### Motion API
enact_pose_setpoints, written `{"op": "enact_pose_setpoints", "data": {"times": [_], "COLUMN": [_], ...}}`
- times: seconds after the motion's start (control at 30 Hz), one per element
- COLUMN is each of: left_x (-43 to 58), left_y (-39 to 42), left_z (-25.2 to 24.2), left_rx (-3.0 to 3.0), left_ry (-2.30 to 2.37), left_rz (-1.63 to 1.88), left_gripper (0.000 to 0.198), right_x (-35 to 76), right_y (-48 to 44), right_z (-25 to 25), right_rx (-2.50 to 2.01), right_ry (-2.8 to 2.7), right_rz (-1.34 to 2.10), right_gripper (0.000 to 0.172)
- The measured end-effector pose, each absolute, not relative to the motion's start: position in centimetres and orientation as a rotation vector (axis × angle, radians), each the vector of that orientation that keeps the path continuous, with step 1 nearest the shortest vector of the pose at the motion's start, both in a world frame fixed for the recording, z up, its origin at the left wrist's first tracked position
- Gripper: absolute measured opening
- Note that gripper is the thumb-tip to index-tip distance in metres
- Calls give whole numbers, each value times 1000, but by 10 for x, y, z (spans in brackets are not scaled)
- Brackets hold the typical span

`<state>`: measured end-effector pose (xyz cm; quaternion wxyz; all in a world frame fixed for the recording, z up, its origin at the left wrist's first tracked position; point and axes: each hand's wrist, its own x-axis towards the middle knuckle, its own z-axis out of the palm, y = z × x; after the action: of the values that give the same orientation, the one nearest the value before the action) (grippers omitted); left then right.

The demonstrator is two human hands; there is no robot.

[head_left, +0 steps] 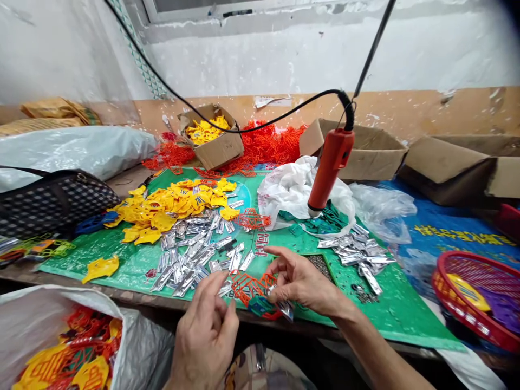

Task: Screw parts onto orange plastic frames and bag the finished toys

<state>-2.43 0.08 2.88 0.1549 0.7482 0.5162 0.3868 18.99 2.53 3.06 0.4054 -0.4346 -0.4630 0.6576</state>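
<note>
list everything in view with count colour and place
Corded tool: one, red, hanging right of centre
Cardboard boxes: at least three, brown, along wall
Plastic pieces: many, yellow, heaped left
Strips: many, silver, middle and right
Lattices: many, orange-red, piled at back
Plastic bags: several, white or clear, back and left
Checked bag: one, dark, left edge
Basket: one, red, far right
Tray: one, green-rimmed, right of centre
Table cover: one, green, under the pieces
Worked piece: one, orange and green, front edge
Left hand: one, bare, bottom centre
Right hand: one, bare, pinching worked piece
</note>
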Motion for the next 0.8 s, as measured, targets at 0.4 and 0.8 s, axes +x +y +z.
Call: {"op": "enact_pose_setpoints", "data": {"times": [0.4, 0.8], "left_x": [-13, -17], "left_y": [19, 19], "left_z": [41, 31], "left_rx": [1725, 1378], "left_ry": [1110, 1071], "left_rz": [468, 573], "left_gripper": [32, 31], "right_x": [169, 155], "right_y": [3, 6], "right_z": [38, 35], "right_rx": [-1038, -1137], "right_ry": [-1714, -1858], "right_rz": [1129, 1004], "right_gripper": [91, 70]}}
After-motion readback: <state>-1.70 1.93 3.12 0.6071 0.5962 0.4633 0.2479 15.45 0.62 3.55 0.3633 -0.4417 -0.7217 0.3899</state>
